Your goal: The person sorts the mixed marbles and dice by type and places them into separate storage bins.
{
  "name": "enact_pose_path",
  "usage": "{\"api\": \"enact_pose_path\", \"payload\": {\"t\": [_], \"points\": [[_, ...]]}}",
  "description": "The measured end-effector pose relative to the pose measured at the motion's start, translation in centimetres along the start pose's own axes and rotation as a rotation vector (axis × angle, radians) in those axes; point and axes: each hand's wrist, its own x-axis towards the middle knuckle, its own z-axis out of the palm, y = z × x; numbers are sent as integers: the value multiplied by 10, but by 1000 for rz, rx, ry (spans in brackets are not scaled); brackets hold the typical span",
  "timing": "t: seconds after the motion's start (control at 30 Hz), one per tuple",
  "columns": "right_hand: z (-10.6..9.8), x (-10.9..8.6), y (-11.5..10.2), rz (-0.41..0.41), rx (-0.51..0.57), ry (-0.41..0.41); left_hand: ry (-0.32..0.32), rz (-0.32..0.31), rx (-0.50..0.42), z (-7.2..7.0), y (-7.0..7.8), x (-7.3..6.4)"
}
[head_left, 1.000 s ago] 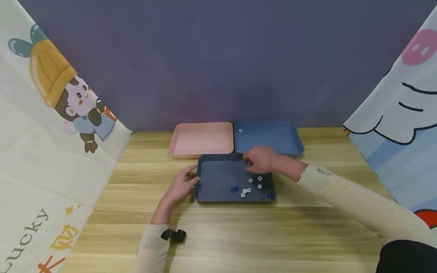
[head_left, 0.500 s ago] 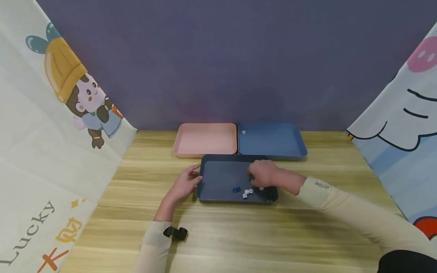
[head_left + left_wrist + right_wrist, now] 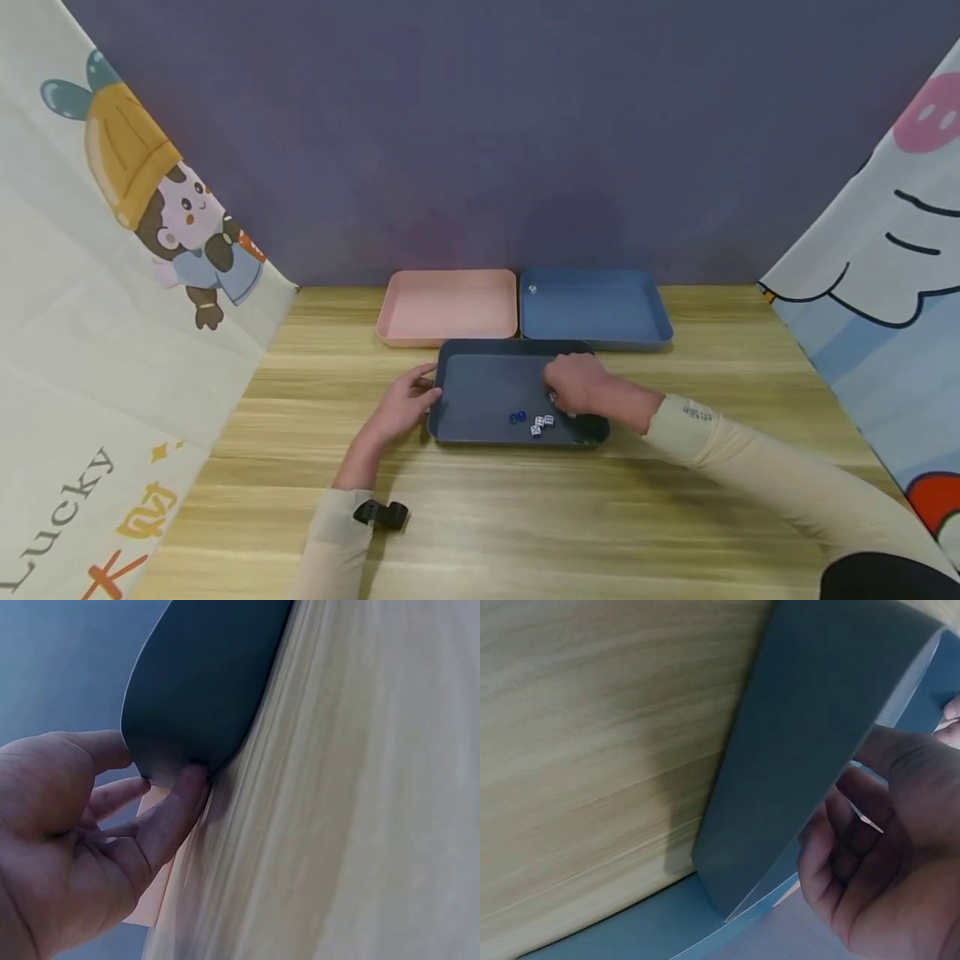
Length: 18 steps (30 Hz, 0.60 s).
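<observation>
A dark grey tray lies on the table, holding white dice and two small blue pieces. My left hand grips its left side; in the left wrist view the fingers reach round the tray's end wall. Over the tray's right half is my right hand, fingers curled downward and pinching a white die at the tips. Its fingertips are hidden behind the tray wall in the right wrist view.
Behind the grey tray stand a pink tray on the left and a blue tray on the right. One small white die lies in the blue tray's far left corner. The wood-grain table stretches in front.
My right hand has come down from the grey tray's far edge to the dice and stays there over the last half second. The left hand keeps its place on the tray.
</observation>
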Motion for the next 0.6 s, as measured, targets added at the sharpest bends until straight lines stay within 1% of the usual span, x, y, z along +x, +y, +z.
{"api": "enact_pose_path", "payload": {"t": [0.1,0.2,0.33,0.5,0.6], "points": [[0,0,3,-17,10,32,-4,-6,-2,-1,3,0],[2,-1,5,-20,47,61,-8,-20,-17,-1,1,-1],[0,-4,9,-19,104,99,-7,-17,-38,-1,-1,-1],[-3,-6,14,-9,173,137,-19,-27,-54,-1,-4,1],[-6,-6,19,12,231,141,-34,-30,-58,-2,-4,2]]}}
